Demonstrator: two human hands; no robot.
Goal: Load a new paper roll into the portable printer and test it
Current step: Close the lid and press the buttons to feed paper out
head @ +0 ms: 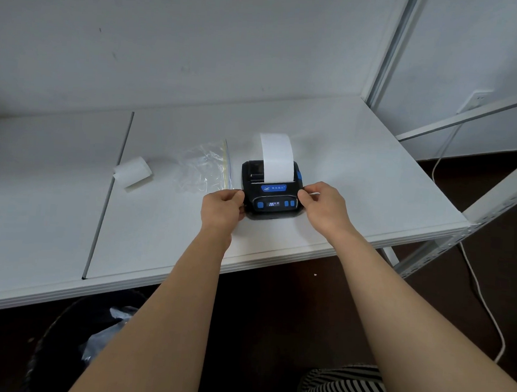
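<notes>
Centrally, the printer (pixel 272 193) sits on the white shelf (pixel 374 185), paper strip (pixel 276 157) rising. Left hand (pixel 222 208) and right hand (pixel 327 205) apparently grip its sides, fingers curled. Left of it: plastic bag (pixel 205 167), paper roll (pixel 132 173).

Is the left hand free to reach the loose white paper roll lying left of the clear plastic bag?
Probably yes, once it lets go: the left hand grips the black portable printer, and only bare white tabletop separates it from the white paper roll.
</notes>
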